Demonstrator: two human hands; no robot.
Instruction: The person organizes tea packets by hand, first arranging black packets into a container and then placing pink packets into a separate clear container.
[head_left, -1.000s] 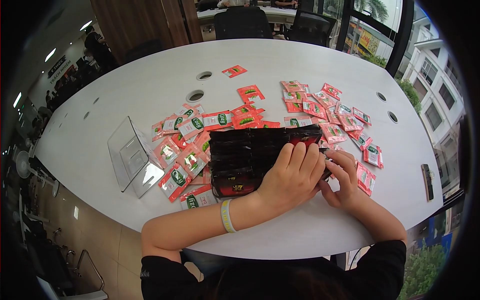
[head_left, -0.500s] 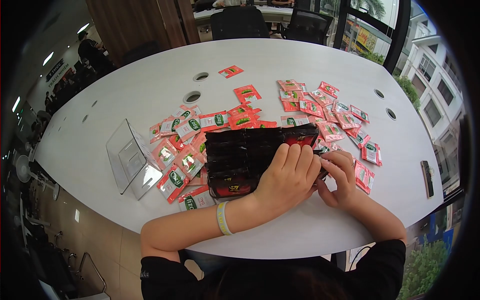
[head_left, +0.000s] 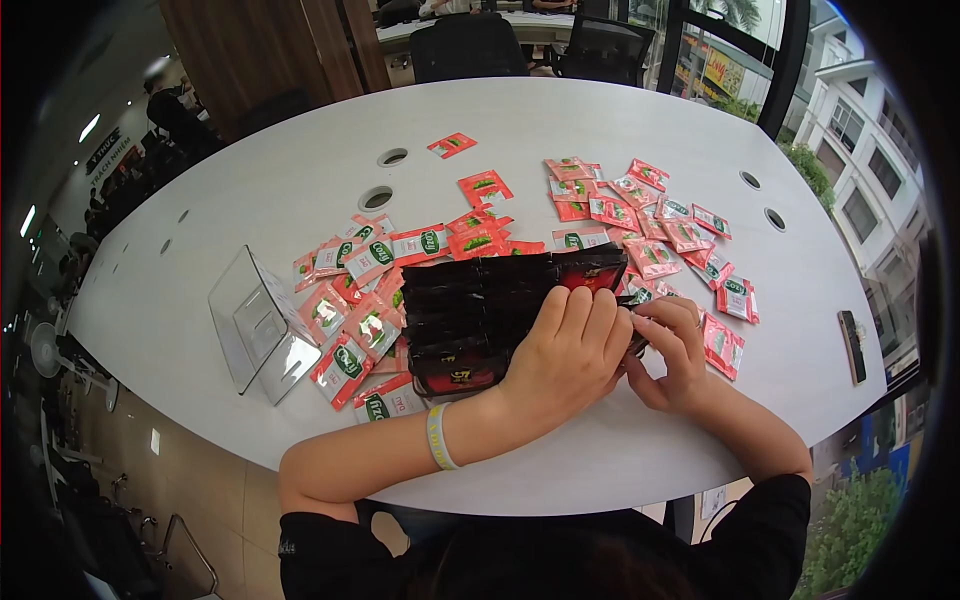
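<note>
Rows of black and dark-red coffee sachets (head_left: 455,305) marked G5 or similar stand packed together in front of me. My left hand (head_left: 565,345) lies across their right end, its fingers curled over the sachets and closed on them. Beside it, my right hand (head_left: 672,350) is closed at the right edge of the rows, thumb and fingers pinching a dark sachet that is mostly hidden. Red and white Cozy tea sachets (head_left: 372,328) lie in a loose heap left of and behind the coffee sachets. A second scatter of tea sachets (head_left: 655,258) lies to the right.
A clear plastic box (head_left: 262,320) stands tilted on the left of the white table (head_left: 300,190). Near the right edge lies a black remote-like object (head_left: 852,345). Round cable holes (head_left: 376,198) dot the tabletop. Dark chairs (head_left: 468,48) and people are beyond the table.
The view has shifted slightly, so everything sits a little further left. Both hands keep nearly the same grip at the right end of the coffee sachets.
</note>
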